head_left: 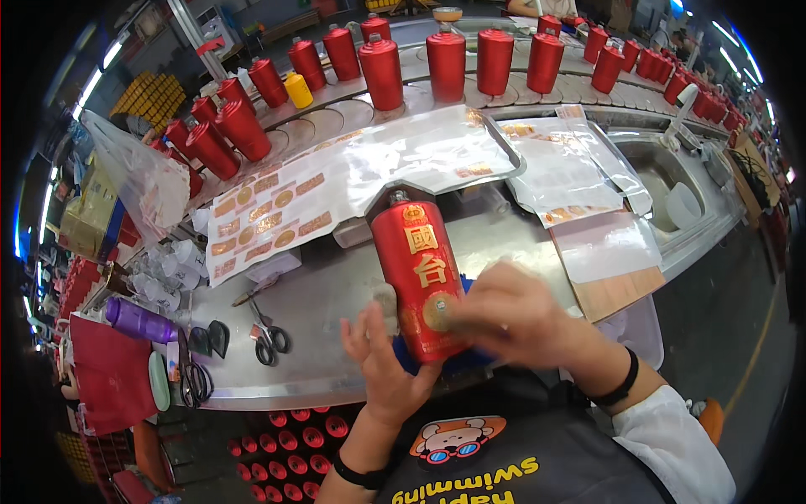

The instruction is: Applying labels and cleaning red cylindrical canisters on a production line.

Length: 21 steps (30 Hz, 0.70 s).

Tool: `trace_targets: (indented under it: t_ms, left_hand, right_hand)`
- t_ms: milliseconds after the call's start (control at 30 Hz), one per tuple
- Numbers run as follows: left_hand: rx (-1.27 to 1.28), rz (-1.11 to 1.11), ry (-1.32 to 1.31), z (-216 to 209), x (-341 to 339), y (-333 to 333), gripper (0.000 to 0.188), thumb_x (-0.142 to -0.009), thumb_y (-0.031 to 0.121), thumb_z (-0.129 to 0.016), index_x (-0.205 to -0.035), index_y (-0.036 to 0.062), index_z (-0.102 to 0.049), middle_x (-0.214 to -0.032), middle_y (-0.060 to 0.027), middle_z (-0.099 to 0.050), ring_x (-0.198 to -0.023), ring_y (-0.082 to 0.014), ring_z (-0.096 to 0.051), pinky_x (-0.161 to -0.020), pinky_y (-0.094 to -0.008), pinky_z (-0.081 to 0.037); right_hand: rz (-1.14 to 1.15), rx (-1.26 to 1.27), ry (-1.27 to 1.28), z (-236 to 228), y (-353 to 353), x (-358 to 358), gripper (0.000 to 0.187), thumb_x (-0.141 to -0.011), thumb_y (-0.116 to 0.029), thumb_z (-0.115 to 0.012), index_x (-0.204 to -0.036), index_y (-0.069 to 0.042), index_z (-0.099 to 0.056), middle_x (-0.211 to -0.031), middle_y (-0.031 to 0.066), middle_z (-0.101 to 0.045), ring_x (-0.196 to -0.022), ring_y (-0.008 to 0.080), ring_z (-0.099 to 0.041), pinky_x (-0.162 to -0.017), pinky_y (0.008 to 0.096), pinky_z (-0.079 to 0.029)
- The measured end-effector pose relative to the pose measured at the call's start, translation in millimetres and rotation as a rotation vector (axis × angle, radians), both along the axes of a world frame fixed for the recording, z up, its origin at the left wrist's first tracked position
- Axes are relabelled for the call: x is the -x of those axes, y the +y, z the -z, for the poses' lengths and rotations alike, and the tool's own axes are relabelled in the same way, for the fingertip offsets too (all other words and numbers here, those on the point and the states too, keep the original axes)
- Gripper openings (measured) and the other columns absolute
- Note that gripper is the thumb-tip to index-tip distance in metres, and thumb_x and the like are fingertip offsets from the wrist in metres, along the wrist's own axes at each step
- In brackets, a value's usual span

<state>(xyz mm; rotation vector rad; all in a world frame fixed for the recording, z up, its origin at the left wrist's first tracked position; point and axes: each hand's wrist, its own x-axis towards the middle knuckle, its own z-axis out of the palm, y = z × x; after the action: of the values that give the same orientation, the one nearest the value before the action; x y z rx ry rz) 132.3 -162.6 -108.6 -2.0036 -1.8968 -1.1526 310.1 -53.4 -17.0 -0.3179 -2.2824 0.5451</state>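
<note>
Left fingers [378,338], loosely spread, brace the base of the red bottle [411,277] between them and the right fingers [491,309], whose blurred grip I can't tell; uneven pressing could roll it, smearing the gold seal [439,310].

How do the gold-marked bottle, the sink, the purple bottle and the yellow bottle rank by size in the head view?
Largest to smallest, as they look:
1. Gold-marked bottle
2. Sink
3. Purple bottle
4. Yellow bottle
The yellow bottle stands farther off, so its real rank is unsure.
</note>
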Motion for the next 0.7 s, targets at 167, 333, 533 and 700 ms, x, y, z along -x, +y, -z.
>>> trace_targets:
  t_ms: [167,333,533,700]
  left_hand:
    - [-0.191,0.075,0.035,0,-7,-17,0.053,-0.078,0.020,-0.069,-0.123,0.0003,-0.050,-0.119,-0.0180,-0.054,-0.120,-0.0334,-0.046,-0.106,-0.0600,-0.017]
    - [-0.193,0.070,0.119,1,-4,-23,0.043,-0.081,0.012,-0.062,-0.120,-0.0026,-0.052,-0.113,-0.0184,-0.055,-0.115,-0.0326,-0.047,-0.105,-0.0616,-0.019]
    - [-0.154,0.028,-0.161,-8,-4,-22,0.045,-0.083,0.015,-0.062,-0.122,-0.0022,-0.050,-0.110,-0.0145,-0.057,-0.111,-0.0302,-0.048,-0.105,-0.0526,-0.025]
    - [-0.024,0.124,-0.692,-12,-11,7,0.057,-0.088,0.021,-0.061,-0.131,-0.0053,-0.034,-0.127,-0.0199,-0.037,-0.121,-0.0311,-0.036,-0.105,-0.0389,-0.026]
  right_hand:
    - [-0.054,-0.102,0.000,18,-7,-14,0.038,-0.060,-0.006,-0.073,-0.098,-0.010,-0.064,-0.080,0.0034,-0.052,-0.072,0.0218,-0.054,-0.066,0.0351,-0.040]
    - [-0.149,-0.128,-0.057,19,-12,-21,0.040,-0.058,-0.005,-0.072,-0.097,-0.009,-0.064,-0.083,0.0031,-0.053,-0.073,0.0220,-0.053,-0.066,0.0351,-0.039]
    - [-0.186,-0.043,-0.077,16,-16,-23,0.039,-0.060,-0.006,-0.075,-0.098,-0.008,-0.065,-0.086,0.0051,-0.055,-0.077,0.0239,-0.053,-0.071,0.0362,-0.039]
    - [0.049,0.504,0.070,24,-21,-14,0.014,-0.081,-0.007,-0.066,-0.092,-0.002,-0.061,-0.075,0.0064,-0.057,-0.062,0.0129,-0.053,-0.057,0.0260,-0.041]
